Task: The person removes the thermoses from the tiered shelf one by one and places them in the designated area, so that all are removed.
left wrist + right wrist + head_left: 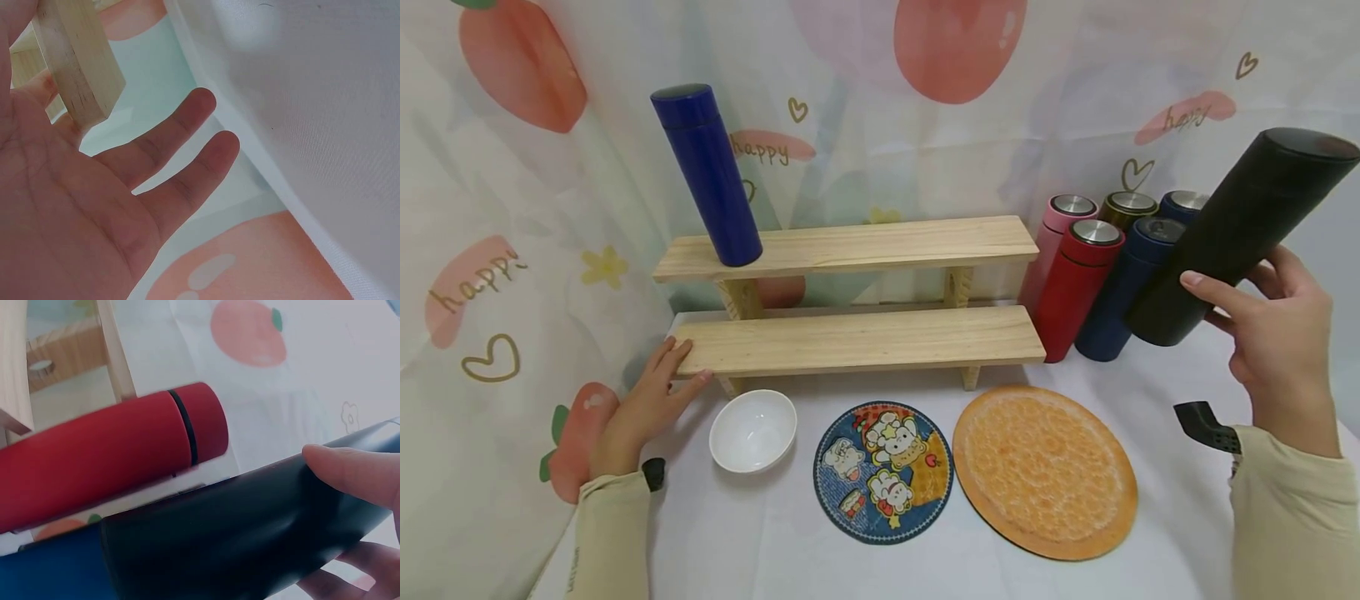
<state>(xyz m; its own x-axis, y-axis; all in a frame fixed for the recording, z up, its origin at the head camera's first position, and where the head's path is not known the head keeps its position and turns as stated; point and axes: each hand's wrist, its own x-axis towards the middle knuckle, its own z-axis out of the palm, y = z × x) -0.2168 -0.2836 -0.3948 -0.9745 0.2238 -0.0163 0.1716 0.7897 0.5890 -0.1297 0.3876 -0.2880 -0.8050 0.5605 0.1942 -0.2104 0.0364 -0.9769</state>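
In the head view my right hand holds a black vacuum flask off the table, tilted with its top toward the upper right. The thumb lies along the near side, with other fingers behind, as the right wrist view also shows. My left hand touches the left end of the two-tier wooden shelf at its lower board. Two of its fingers stretch out straight in the left wrist view. A dark blue flask stands on the upper board's left part.
Right of the shelf stand several flasks, including a red flask, a pink flask and a navy flask. In front are a white bowl, a round cartoon mat and a round orange-brown mat. Printed cloth hangs behind.
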